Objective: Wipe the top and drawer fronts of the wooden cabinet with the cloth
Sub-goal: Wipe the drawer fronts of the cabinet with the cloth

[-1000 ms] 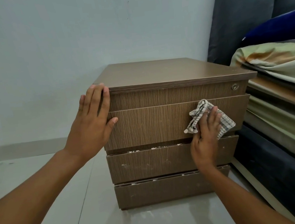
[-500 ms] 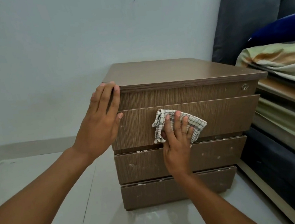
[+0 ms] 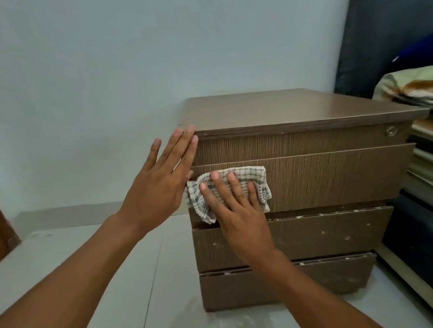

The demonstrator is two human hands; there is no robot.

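Now that the cloth [image 3: 229, 189] has swept leftward, right hand [image 3: 238, 215] pressing it flat-fingered, left hand [image 3: 159, 189] open, lower drawers [image 3: 312, 236] remain.

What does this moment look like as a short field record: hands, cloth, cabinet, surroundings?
left hand: flat, fingers extended, braced on the cabinet's front left corner
right hand: pressing the cloth, fingers spread
cloth: checked, crumpled, at the left end of the second drawer front
cabinet: wooden, on the floor, drawers closed, lock on the top front
lower drawer fronts: pale specks and chipped edges
right side: stacked bedding
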